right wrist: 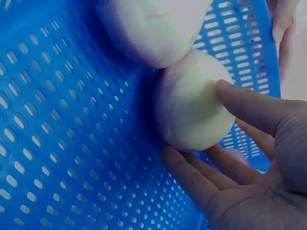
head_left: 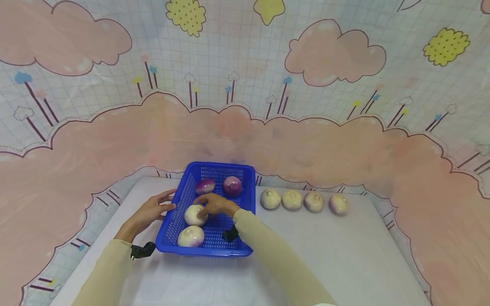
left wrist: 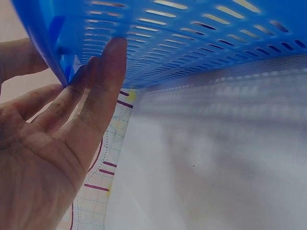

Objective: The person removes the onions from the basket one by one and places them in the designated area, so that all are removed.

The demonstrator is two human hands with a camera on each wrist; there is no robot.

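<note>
In the head view a blue plastic basket [head_left: 245,253] holds two white-topped turnips on its left side and two purple-topped turnips at the back. My right hand [head_left: 216,205] reaches inside and grips the rear white-topped turnip [head_left: 194,216]. The right wrist view has the thumb on one side of this turnip [right wrist: 194,105] and the fingers at the other. Another white turnip [right wrist: 153,28] lies against it. My left hand [head_left: 147,213] rests on the basket's left side with fingers extended. In the left wrist view, its fingertips [left wrist: 116,48] lie along the outer slotted wall.
To the right of the basket, several pale turnips [head_left: 292,200] stand in a row on the white table [head_left: 325,255]. Behind the table hangs a patterned cloth [head_left: 291,140] with clouds. A small black device [head_left: 143,250] sits at the left wrist.
</note>
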